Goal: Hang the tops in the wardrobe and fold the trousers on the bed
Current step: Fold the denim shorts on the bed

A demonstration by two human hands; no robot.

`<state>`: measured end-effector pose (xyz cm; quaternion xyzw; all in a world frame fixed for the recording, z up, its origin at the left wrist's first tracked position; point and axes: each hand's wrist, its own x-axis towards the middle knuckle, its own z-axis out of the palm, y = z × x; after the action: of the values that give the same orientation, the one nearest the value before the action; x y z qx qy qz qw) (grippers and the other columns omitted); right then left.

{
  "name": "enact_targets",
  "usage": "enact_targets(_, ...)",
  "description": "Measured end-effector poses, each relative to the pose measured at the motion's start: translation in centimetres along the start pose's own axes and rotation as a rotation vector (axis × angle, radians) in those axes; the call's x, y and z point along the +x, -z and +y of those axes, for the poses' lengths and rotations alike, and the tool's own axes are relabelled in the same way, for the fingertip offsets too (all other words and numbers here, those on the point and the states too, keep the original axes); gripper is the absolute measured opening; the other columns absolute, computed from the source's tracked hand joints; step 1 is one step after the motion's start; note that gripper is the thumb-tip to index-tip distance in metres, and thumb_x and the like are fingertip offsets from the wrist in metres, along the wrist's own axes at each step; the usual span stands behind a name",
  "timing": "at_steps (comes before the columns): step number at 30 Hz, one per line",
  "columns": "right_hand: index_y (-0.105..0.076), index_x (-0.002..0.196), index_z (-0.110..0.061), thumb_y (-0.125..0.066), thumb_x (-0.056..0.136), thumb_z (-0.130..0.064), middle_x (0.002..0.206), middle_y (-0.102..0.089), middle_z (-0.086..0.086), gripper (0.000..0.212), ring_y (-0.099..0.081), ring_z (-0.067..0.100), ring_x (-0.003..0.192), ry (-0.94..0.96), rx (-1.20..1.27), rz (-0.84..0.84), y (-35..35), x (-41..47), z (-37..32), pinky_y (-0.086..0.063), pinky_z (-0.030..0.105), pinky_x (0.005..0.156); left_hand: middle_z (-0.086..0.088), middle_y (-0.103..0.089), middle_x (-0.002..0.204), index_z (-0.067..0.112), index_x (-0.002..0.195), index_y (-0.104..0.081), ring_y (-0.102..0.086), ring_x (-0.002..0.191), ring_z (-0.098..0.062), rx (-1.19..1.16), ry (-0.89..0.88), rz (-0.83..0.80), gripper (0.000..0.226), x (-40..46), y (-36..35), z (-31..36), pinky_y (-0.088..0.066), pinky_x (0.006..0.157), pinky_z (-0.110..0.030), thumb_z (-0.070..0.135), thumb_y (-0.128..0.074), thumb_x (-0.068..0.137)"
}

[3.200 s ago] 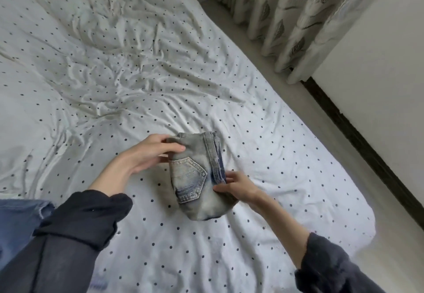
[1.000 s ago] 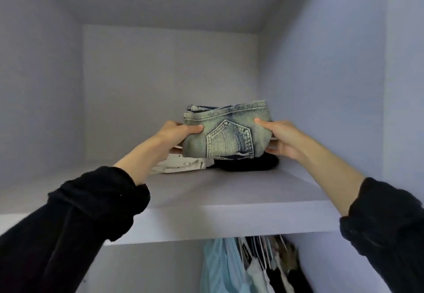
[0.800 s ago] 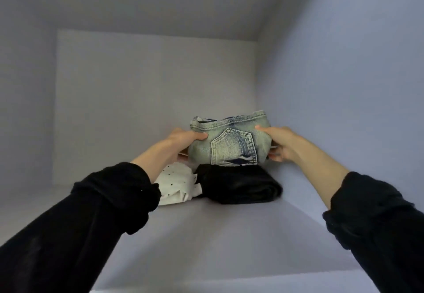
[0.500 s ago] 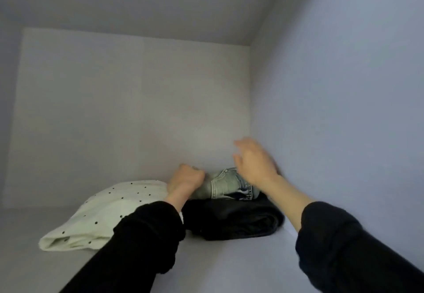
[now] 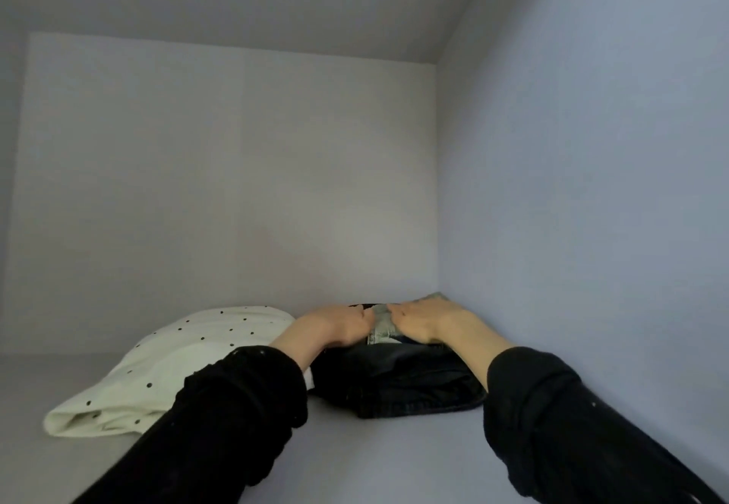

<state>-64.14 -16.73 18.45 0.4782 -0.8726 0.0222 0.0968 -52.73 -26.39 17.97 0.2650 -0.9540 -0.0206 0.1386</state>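
Note:
The folded light-blue jeans (image 5: 381, 331) lie on top of a folded black pair of trousers (image 5: 398, 383) in the right back corner of the wardrobe shelf (image 5: 394, 460). My left hand (image 5: 337, 326) and my right hand (image 5: 428, 322) both rest palm-down on the jeans and press them flat, so only a strip between the hands and a far corner of the denim show. Black sleeves cover both forearms.
A white cloth with black dots (image 5: 177, 365) lies folded on the shelf left of the black trousers, touching them. The wardrobe's right side wall (image 5: 591, 188) stands close beside my right hand, and the back wall (image 5: 236, 188) is just behind the pile.
The jeans went from the bed up to the wardrobe shelf and now sit on the black trousers. My hands let go of their sides and now lie flat on top.

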Motion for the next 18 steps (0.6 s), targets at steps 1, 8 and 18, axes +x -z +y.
enact_targets(1, -0.007, 0.151, -0.021, -0.010, 0.101, -0.029, 0.158, -0.013, 0.004, 0.051, -0.021, 0.023, 0.143, -0.011, 0.019, -0.004, 0.1, -0.3, -0.2, -0.016, 0.039, 0.117, -0.014, -0.034, 0.150, 0.009, 0.142, -0.035, -0.034, 0.136, -0.028, 0.000, -0.004, -0.004, 0.052, -0.3, 0.0, 0.0, -0.025, 0.110, -0.034, 0.033, -0.012, 0.102)
enact_targets(8, -0.038, 0.142, -0.017, -0.023, 0.101, -0.029, 0.150, -0.036, 0.006, 0.045, -0.034, 0.023, 0.136, 0.050, 0.203, 0.294, 1.6, -2.2, 0.3, -0.021, 0.037, 0.114, -0.006, -0.024, 0.155, 0.017, 0.147, -0.027, -0.018, 0.143, -0.023, 0.046, -0.012, 0.081, 0.054, -0.6, 2.5, 0.4, -0.010, 0.115, -0.048, 0.039, -0.008, 0.101)
enact_targets(18, -0.040, 0.141, -0.021, -0.029, 0.100, -0.026, 0.150, -0.034, 0.002, 0.043, -0.030, 0.018, 0.138, 0.056, 0.135, 0.465, 3.5, -5.4, 0.3, -0.017, 0.042, 0.113, 0.001, 0.000, 0.159, 0.020, 0.151, -0.007, 0.005, 0.146, -0.018, 0.133, -0.128, 0.291, 0.052, -6.2, 4.3, 0.0, 0.000, 0.116, -0.044, 0.036, -0.014, 0.102)
